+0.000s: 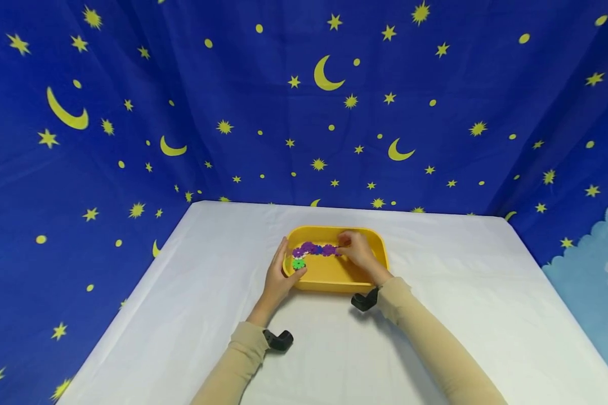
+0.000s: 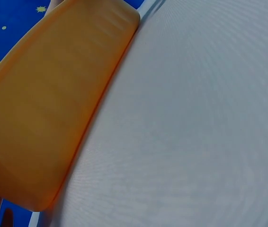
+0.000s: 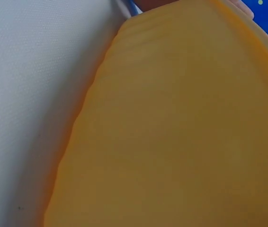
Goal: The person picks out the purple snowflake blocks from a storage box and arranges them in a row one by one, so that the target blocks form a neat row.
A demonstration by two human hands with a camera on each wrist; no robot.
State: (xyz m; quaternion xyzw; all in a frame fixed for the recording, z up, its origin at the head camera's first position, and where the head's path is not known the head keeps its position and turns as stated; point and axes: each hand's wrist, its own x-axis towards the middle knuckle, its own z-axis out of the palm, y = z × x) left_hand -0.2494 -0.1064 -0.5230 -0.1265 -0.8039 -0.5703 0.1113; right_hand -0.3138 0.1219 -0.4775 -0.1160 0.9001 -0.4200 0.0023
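A row of small notched plastic discs, like interlocking flakes, lies in a yellow plastic bin (image 1: 334, 275) in the head view. It includes purple discs (image 1: 308, 247), a blue disc (image 1: 320, 250), white and a green disc (image 1: 298, 264) near the left end. My right hand (image 1: 357, 251) reaches over the front rim and pinches a purple disc at the row's right end, partly hidden by the fingers. My left hand (image 1: 278, 277) rests against the bin's left front corner, fingers stretched along the outside and thumb over the rim by the green disc.
The bin stands on a table with a white cloth (image 1: 329, 349). Behind it hangs a blue curtain (image 1: 263, 101) with yellow moons and stars. Both wrist views mostly show the bin's outer wall (image 2: 53, 104) and the cloth.
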